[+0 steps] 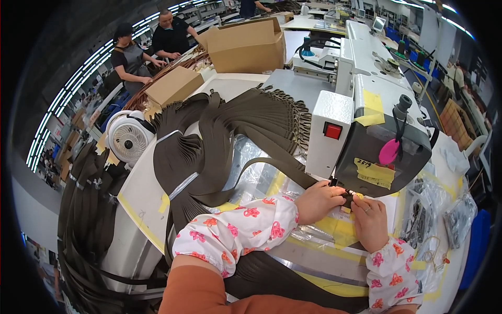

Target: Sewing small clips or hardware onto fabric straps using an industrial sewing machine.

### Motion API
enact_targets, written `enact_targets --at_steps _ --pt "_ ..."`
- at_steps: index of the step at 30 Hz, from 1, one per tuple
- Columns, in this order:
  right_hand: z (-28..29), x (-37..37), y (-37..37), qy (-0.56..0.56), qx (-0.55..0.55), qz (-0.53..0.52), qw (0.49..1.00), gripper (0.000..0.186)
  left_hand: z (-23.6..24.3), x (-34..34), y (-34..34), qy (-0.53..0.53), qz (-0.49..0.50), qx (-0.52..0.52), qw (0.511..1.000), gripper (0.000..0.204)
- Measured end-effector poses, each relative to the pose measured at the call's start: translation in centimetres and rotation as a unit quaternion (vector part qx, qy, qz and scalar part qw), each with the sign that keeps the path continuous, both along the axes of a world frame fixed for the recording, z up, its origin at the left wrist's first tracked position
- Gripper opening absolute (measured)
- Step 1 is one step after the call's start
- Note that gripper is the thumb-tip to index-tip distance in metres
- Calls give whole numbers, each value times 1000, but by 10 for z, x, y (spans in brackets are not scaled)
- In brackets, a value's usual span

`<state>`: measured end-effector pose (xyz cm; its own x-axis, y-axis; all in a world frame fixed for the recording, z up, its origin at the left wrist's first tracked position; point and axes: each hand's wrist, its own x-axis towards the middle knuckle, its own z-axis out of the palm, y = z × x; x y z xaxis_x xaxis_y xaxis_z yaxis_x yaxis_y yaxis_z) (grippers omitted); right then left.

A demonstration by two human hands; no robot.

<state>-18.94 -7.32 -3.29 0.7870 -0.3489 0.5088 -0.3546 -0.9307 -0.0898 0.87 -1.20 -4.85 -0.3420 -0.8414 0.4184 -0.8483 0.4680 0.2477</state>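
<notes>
Both my hands meet at the front of a white and dark grey sewing machine, low beneath its head. My left hand is closed on the end of a dark olive webbing strap, which curves in from the left. Close beside it, my right hand pinches at the same spot, thumb and forefinger together. What sits between its fingertips is small and mostly hidden. Many more dark straps lie bundled to the left, some bound with pale bands. White sleeve covers with pink and orange prints cover my forearms.
A white fan stands at the left beyond hanging straps. Cardboard boxes sit at the back, with two people working behind them. Clear plastic bags lie right of the machine. Yellow tape edges the worktop.
</notes>
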Motion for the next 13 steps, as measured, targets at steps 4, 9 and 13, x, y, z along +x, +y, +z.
enact_targets --at_steps 4,9,13 --pt "3 0 1 31 7 -12 999 29 3 2 1 0 13 23 1000 20" --pt "5 -1 -3 44 9 -34 998 31 2 5 -8 33 15 88 995 20" --pt "7 1 -14 74 40 -17 996 43 16 9 -12 85 68 230 967 28"
